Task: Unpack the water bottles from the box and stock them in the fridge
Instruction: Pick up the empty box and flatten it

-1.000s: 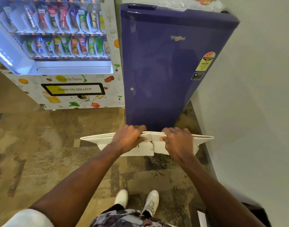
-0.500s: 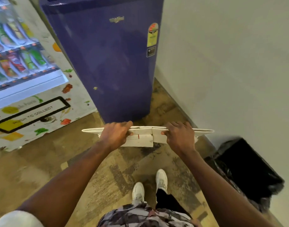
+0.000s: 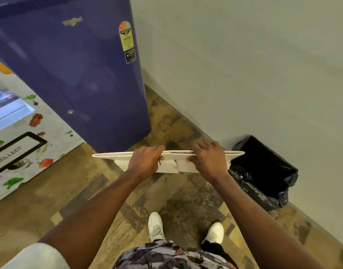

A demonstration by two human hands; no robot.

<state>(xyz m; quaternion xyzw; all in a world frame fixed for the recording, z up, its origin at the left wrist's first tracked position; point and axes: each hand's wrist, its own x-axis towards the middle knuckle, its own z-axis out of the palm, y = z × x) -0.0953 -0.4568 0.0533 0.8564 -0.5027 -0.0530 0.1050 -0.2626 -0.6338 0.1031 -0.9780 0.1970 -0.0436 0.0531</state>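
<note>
We've got the box [image 3: 167,167] folded flat and held out level in front of us, above the floor [image 3: 176,193]. Our left hand [image 3: 145,162] grips it near the middle from above, fingers curled over the far edge and thumb tucked underneath by the hanging flap. Our right hand [image 3: 209,160] clamps it the same way just beside, fingers over the top and thumb pinching from below. A short strip of cardboard shows between the two hands.

Ahead on the left stands the purple fridge [image 3: 79,74], door closed, right next to the vending machine [image 3: 21,152]. The box hangs just short of the fridge's bottom right corner. Over on the right, a bin [image 3: 263,167] lined with a black bag sits at the floor's edge against the wall [image 3: 244,74], near the box's right tip. Our white shoes [image 3: 156,227] are below.
</note>
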